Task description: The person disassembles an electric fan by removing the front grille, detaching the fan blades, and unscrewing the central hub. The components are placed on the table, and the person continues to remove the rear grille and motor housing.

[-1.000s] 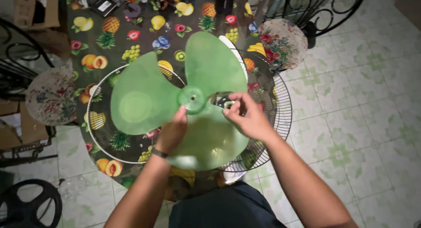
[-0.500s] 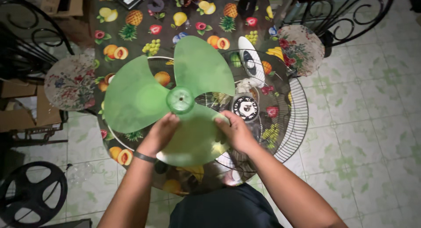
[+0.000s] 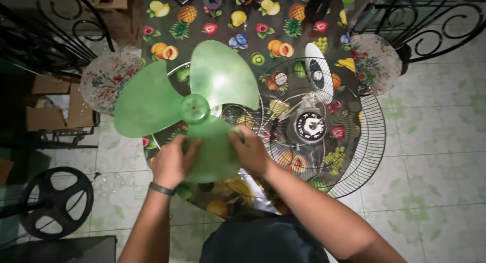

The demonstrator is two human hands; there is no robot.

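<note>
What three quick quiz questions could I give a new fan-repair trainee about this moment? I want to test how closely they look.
1. True or false: both hands grip the same blade of the green fan blade.
2. Which lies to the person's right of the blade? A) the wire guard with the motor hub B) a bucket C) a broom
3. What pattern covers the tablecloth?

Key:
1. True. The left hand and right hand hold the blade nearest the person.
2. A. The motor hub sits in the wire guard.
3. Fruit.
</note>
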